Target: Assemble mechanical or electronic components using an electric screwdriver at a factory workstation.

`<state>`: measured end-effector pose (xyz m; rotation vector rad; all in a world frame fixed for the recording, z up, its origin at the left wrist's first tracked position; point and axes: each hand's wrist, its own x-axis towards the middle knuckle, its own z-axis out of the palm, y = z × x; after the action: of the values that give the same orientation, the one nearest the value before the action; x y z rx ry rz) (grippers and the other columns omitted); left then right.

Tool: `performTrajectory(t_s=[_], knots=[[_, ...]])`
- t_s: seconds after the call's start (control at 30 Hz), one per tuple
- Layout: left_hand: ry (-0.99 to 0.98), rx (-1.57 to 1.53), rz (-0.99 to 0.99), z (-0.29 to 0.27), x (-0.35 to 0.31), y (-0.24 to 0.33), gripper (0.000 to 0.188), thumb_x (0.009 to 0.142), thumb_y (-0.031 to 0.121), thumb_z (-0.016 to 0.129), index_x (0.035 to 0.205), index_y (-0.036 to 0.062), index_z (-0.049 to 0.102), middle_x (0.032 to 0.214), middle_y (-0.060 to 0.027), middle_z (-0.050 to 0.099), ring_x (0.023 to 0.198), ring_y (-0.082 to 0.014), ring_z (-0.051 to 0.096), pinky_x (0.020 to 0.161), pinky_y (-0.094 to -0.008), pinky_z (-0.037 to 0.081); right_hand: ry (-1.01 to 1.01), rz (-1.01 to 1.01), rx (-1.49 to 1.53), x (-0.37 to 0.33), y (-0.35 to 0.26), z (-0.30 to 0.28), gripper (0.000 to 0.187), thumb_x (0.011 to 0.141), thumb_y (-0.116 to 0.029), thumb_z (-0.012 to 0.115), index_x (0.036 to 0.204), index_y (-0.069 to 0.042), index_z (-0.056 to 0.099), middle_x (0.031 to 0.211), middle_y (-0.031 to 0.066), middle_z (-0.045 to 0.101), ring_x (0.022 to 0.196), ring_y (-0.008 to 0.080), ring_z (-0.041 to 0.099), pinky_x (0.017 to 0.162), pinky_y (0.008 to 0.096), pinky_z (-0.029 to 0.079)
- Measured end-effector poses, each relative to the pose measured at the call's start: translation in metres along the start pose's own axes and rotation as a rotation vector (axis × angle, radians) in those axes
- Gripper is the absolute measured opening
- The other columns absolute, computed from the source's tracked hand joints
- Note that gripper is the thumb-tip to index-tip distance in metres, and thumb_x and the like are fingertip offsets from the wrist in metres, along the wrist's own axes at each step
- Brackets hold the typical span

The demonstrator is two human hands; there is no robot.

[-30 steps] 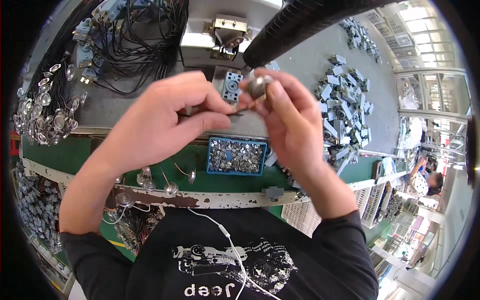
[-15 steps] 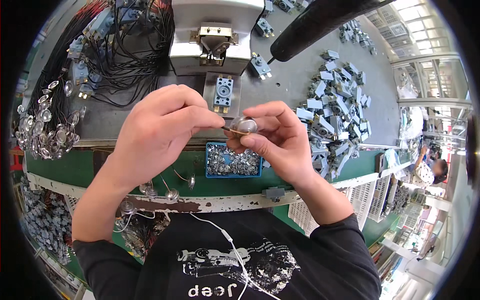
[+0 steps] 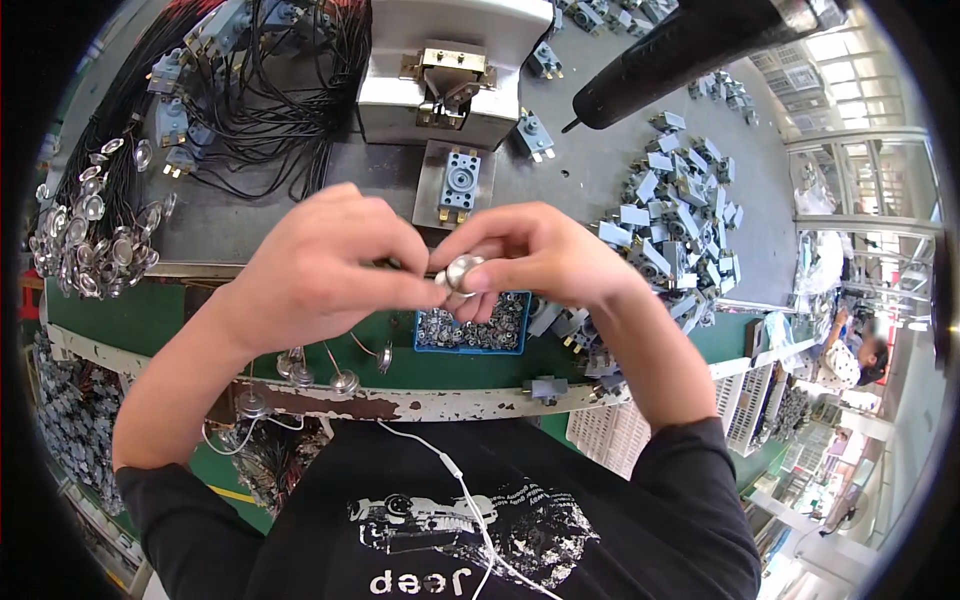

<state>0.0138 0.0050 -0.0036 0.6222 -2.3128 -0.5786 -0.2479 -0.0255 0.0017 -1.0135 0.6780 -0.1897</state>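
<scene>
Above the bench's front edge, a round silver metal capsule is between my two hands. My right hand grips it with thumb and fingers from the right. My left hand is closed, its fingertips meeting the capsule's left side; whatever else lies inside those fingers is hidden. Just beyond my hands, a grey-blue switch block with a round centre and brass terminals lies on a metal plate. Below the hands sits a blue tray full of small metal parts.
Behind the block stands a metal press fixture; a black powered screwdriver hangs at upper right. Many switch blocks are heaped right. Black wires and metal capsules spread left. Further capsules hang at the front ledge.
The capsule has shifted slightly left and turned in my fingers. My left fingertips have moved in against it, and my right hand has swung left. The view has shifted a little.
</scene>
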Motion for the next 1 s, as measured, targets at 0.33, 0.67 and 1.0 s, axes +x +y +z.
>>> performTrajectory(t_s=[0.33,0.67,1.0], knots=[[-0.146,-0.036,-0.162,0.01,-0.009,0.007,0.022,0.08,0.016,0.082,0.099,0.0102,0.074,0.09,-0.002,0.067,0.085,-0.0245,0.064,0.076,-0.0377,0.048,0.186,-0.066,-0.691,-0.012,0.006,0.019,0.048,0.093,-0.009,0.076,0.135,-0.004,0.052,0.11,0.0141,0.074,0.098,0.0233,0.074,0.087,0.0352,0.059],[-0.033,0.054,-0.258,0.0,0.014,0.011,0.032,0.076,0.009,0.084,0.107,0.009,0.077,0.087,-0.0043,0.069,0.079,-0.0236,0.066,0.073,-0.0353,0.051,0.742,-0.537,-1.283,0.002,0.036,0.002,0.053,0.087,-0.01,0.077,0.135,-0.005,0.056,0.133,0.0205,0.061,0.108,0.0358,0.069,0.089,0.041,0.058],[-0.067,0.149,-0.394,0.022,0.03,-0.027,0.031,0.084,0.002,0.078,0.115,0.0048,0.073,0.089,-0.0084,0.067,0.074,-0.0208,0.065,0.07,-0.0333,0.053,0.844,-1.71,-0.785,-0.016,-0.079,-0.022,0.07,0.091,0.007,0.072,0.15,-0.003,0.037,0.141,0.0185,0.053,0.123,0.0287,0.06,0.098,0.0399,0.05]])
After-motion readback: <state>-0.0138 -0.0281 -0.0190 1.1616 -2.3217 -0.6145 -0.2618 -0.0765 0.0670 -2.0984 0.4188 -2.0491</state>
